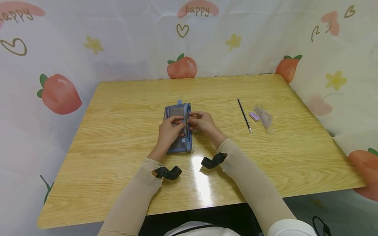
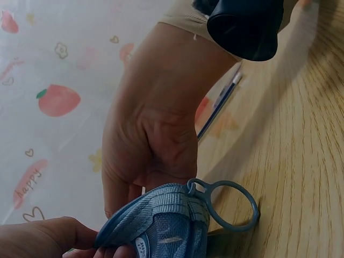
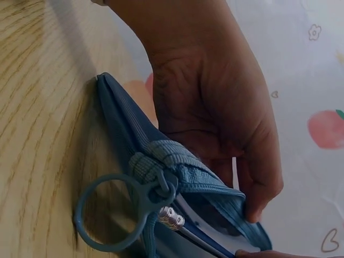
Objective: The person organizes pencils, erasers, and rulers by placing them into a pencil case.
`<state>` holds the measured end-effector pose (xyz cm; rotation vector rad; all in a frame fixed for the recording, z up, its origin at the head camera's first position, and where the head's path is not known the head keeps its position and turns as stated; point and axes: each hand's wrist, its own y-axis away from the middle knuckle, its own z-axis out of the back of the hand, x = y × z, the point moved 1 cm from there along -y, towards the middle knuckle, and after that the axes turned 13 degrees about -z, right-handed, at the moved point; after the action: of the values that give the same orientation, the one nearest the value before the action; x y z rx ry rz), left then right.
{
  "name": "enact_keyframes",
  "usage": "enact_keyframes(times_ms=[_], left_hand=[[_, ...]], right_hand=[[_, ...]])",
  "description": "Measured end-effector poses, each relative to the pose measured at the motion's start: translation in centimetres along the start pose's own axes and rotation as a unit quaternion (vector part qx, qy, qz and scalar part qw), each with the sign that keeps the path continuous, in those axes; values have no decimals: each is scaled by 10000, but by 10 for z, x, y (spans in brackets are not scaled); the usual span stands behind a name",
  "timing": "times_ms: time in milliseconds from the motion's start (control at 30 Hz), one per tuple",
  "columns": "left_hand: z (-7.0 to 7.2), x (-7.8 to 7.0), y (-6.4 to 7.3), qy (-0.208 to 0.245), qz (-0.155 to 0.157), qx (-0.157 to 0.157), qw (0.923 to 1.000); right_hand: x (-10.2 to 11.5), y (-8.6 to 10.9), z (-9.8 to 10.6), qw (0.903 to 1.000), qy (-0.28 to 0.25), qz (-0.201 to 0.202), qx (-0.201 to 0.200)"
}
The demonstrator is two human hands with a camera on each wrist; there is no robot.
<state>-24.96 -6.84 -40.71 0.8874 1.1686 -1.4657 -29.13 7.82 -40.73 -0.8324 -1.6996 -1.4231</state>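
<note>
A blue mesh pencil case (image 1: 176, 148) lies on the table, its zipper side gaping along the right. My left hand (image 1: 169, 132) pinches the near lip of the opening between thumb and fingers. From the other side my right hand (image 1: 203, 124) holds the opposite edge, its fingers partly hidden behind the case in the left wrist view. Inside the opening, the right wrist view shows the metal end of a pencil (image 3: 172, 218) and something pale beside it. A round zipper pull ring (image 2: 256, 210) hangs at the near end.
On the right of the wooden table (image 1: 118, 183) lie a dark pencil (image 1: 243, 114), a purple-and-white eraser (image 1: 254, 116) and clear plastic rulers (image 1: 264, 118), overlapping. A printed cloth (image 1: 133, 39) hangs along the back and right sides.
</note>
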Motion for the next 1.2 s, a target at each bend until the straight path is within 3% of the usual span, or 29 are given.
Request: enact_keyframes(times_ms=[167,400,500,633,767,833,933,1067,1133,1200], left_hand=[[0,0,0,-19,-29,9,10000],[0,1,1,-6,9,26,10000],[0,1,1,-11,10,-5,10000],[0,0,0,-45,-62,-39,10000],[2,0,0,-61,-126,-63,9999],[3,0,-1,-70,-131,-54,9999],[3,-1,0,-74,-69,-19,9999],[2,0,1,-65,16,26,10000],[2,0,1,-30,33,25,10000],[1,0,1,-9,32,19,10000]], right_hand=[[-1,2,-3,9997,175,195,-29],[0,7,0,9992,356,176,-43],[3,10,7,9957,856,338,-136],[11,13,28,9791,1858,658,-492],[27,14,59,9504,2814,847,-1022],[36,13,78,9307,3286,899,-1335],[45,12,107,8866,4108,969,-1890],[49,9,147,8174,5101,864,-2533],[48,7,161,7965,5325,757,-2762],[47,5,171,7844,5456,650,-2878]])
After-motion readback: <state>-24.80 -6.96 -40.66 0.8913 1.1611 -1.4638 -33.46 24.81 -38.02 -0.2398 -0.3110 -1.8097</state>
